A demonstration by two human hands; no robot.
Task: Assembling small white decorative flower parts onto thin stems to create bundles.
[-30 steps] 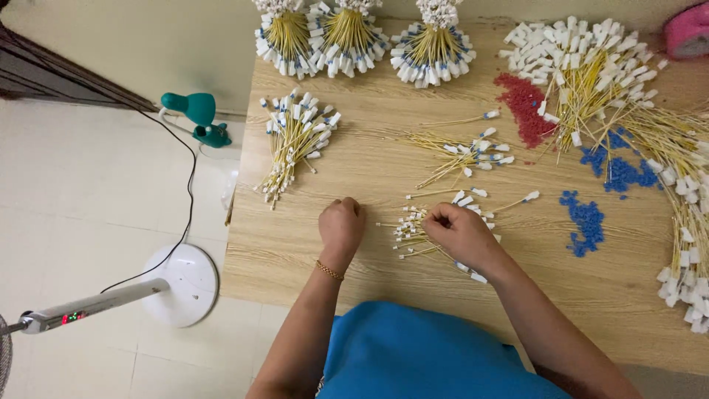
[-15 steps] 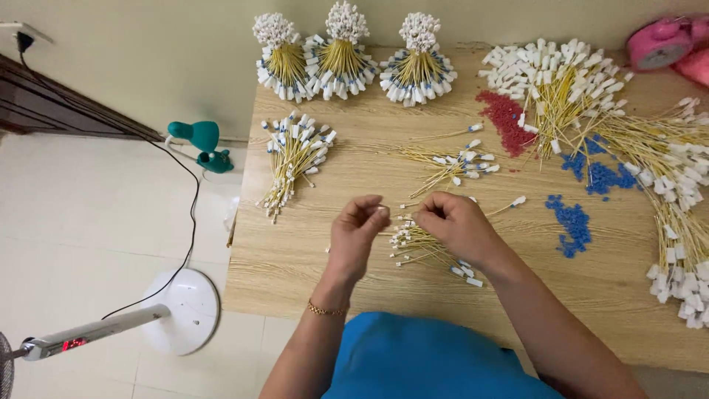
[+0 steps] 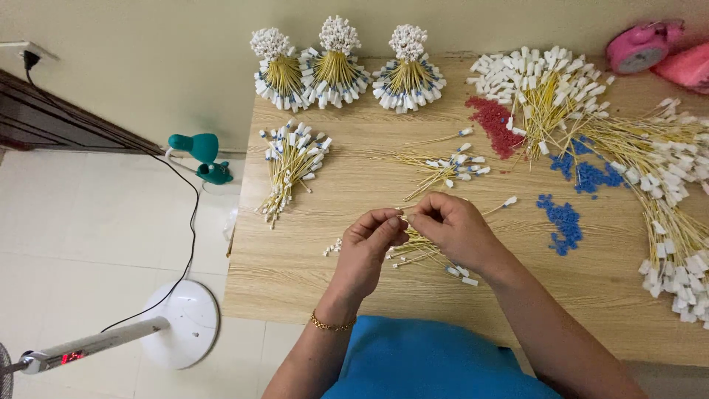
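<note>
Hands meet above the middle of the wooden table (image 3: 295, 266): the left hand (image 3: 368, 247) and the right hand (image 3: 454, 227) come together fingertip to fingertip, both pinching a small white tag piece (image 3: 403, 216) between them, fingers curled in. A gold bracelet (image 3: 330, 324) circles the left wrist. Just under the hands lies a small loose bunch of yellow ties with white ends (image 3: 428, 258), fanned on the tabletop. Beyond them sits another small scatter of ties (image 3: 447, 166), and to the left a thicker loose bundle (image 3: 289, 166). Three tied, upright bundles (image 3: 336, 59) stand in a row at the far edge by the wall. To the right lie a red heap of small bits (image 3: 493, 125), blue bits (image 3: 565, 219) in patches, and a large heap of yellow ties (image 3: 650, 170). Pink objects (image 3: 657, 55) rest at the far right corner. On the tiled floor stand a teal lamp (image 3: 198, 151) and a white fan base (image 3: 181, 321).
</note>
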